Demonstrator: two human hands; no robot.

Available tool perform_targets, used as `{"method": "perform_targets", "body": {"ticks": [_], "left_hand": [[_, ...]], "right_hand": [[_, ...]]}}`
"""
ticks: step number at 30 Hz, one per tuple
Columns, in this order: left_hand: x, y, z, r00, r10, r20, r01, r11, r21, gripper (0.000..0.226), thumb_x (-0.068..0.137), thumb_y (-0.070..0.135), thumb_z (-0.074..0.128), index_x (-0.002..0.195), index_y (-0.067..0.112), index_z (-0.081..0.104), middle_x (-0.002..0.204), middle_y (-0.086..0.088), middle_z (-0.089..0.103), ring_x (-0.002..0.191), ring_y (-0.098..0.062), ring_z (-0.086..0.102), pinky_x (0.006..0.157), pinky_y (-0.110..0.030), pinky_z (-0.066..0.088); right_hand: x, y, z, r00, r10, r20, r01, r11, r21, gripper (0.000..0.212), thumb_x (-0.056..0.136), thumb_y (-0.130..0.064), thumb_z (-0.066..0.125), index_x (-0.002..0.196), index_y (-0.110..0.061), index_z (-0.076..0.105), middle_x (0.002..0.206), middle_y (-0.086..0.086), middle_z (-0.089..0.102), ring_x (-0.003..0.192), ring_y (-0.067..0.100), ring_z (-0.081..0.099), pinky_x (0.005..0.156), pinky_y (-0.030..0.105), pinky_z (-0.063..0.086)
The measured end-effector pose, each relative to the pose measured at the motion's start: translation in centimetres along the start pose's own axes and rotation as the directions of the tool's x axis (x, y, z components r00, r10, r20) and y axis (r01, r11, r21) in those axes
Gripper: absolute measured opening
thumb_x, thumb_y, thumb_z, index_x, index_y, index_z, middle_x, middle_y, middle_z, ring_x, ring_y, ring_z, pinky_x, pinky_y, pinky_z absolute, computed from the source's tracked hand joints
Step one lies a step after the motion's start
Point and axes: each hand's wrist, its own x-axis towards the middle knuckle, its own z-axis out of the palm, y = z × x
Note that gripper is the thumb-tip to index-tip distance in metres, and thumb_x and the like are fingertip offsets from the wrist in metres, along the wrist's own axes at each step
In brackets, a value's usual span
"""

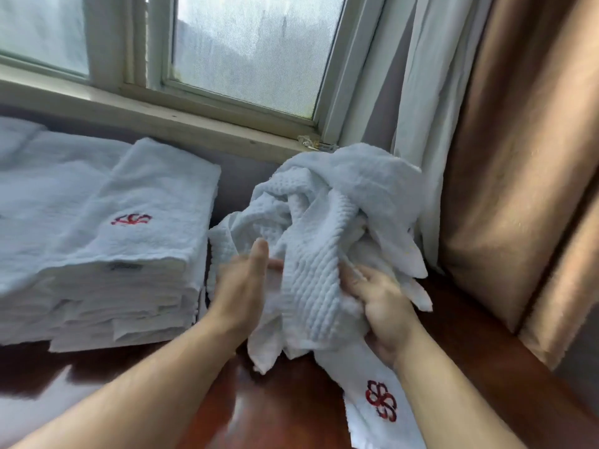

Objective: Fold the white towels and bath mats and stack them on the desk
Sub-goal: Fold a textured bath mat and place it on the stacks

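Head view, right hand point(380, 302) gripping crumpled towel point(327, 218), folded stack point(136, 241) just beside

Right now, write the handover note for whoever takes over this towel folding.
Left hand: open, flat against the crumpled heap of towels, blurred.
Right hand: grips that heap.
The heap sits on the desk beside the curtain; a red-logo end trails toward the near edge.
Done: folded stack on the desk's left side.
Left: fold the heap's pieces and add them to the stack.
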Motion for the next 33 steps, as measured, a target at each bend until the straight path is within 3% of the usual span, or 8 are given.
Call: {"method": "perform_targets", "body": {"ticks": [6,9,14,21,24,26,29,33], "left_hand": [[0.3,5.3,1.5,0.997,-0.058,0.057,0.035,0.941,0.338,0.087,0.060,0.094,0.040,0.103,0.023,0.068,0.116,-0.008,0.065,0.115,-0.030,0.058,0.101,-0.052,0.047],[0.5,5.9,2.5,0.990,-0.141,-0.023,0.137,0.896,0.422,0.051,0.066,0.074,0.061,0.093,0.032,0.073,0.109,0.001,0.067,0.114,-0.025,0.057,0.096,-0.045,0.052],[1.7,7.0,2.7,0.983,0.130,-0.131,0.002,0.703,0.712,0.035,0.085,0.056,0.064,0.065,0.029,0.052,0.116,-0.004,0.050,0.116,-0.028,0.045,0.096,-0.042,0.044],[1.6,8.1,2.0,0.933,0.358,-0.024,-0.339,0.901,0.270,0.027,0.086,0.046,0.069,0.092,0.020,0.074,0.107,0.013,0.062,0.097,-0.003,0.062,0.086,-0.032,0.048],[0.7,8.5,0.7,0.929,0.370,0.030,-0.370,0.918,0.145,0.022,0.081,0.045,0.067,0.092,0.029,0.076,0.108,0.015,0.066,0.103,-0.010,0.065,0.092,-0.039,0.052],[0.4,8.2,-0.3,0.950,0.299,0.091,-0.311,0.931,0.193,0.022,0.079,0.049,0.070,0.091,0.032,0.077,0.109,0.020,0.065,0.103,-0.007,0.066,0.091,-0.041,0.054],[0.6,7.8,-1.2,0.984,0.065,0.164,-0.108,0.958,0.264,0.025,0.083,0.046,0.078,0.097,0.025,0.077,0.105,0.008,0.073,0.096,-0.016,0.072,0.089,-0.048,0.058],[0.7,6.5,-0.3,0.970,-0.003,0.241,-0.083,0.936,0.343,0.025,0.087,0.023,0.078,0.110,0.016,0.071,0.101,-0.004,0.075,0.096,-0.021,0.072,0.088,-0.047,0.058]], "right_hand": [[-3.9,0.1,-0.1,0.980,-0.078,0.186,0.129,0.950,-0.285,0.035,0.090,-0.046,0.068,0.102,-0.014,0.075,0.098,0.015,0.074,0.091,0.028,0.071,0.078,0.036,0.057],[-3.8,-1.2,-0.7,0.967,-0.115,0.230,0.213,0.857,-0.470,0.027,0.091,-0.051,0.065,0.095,-0.026,0.075,0.090,0.002,0.074,0.086,0.020,0.069,0.078,0.037,0.055],[-0.1,-2.8,-4.4,0.948,-0.306,-0.089,0.234,0.859,-0.456,0.053,0.084,-0.071,0.048,0.086,-0.027,0.077,0.088,-0.007,0.074,0.086,0.010,0.066,0.079,0.038,0.052],[9.1,-7.6,-6.3,0.900,-0.388,-0.197,0.263,0.846,-0.464,0.029,0.107,-0.039,0.041,0.103,-0.031,0.069,0.105,-0.024,0.068,0.105,-0.003,0.059,0.089,0.009,0.040],[11.0,-7.3,-6.6,0.933,-0.257,-0.252,0.019,0.734,-0.679,0.056,0.104,-0.057,0.029,0.150,-0.028,0.043,0.151,0.000,0.045,0.136,0.021,0.043,0.114,0.036,0.035],[10.6,-6.7,-6.1,0.828,-0.414,-0.378,-0.005,0.670,-0.743,0.058,0.103,-0.053,0.034,0.144,-0.015,0.049,0.145,0.010,0.053,0.132,0.025,0.049,0.109,0.037,0.039],[7.6,-5.5,-4.9,0.573,-0.683,-0.452,0.237,0.666,-0.707,0.039,0.096,-0.044,0.042,0.076,-0.015,0.059,0.072,-0.006,0.063,0.070,0.003,0.052,0.065,0.019,0.037],[5.8,-4.2,-2.6,0.868,-0.450,-0.210,0.270,0.781,-0.563,0.052,0.099,-0.050,0.044,0.060,-0.020,0.062,0.057,-0.008,0.062,0.055,0.002,0.054,0.061,0.025,0.041]]}}
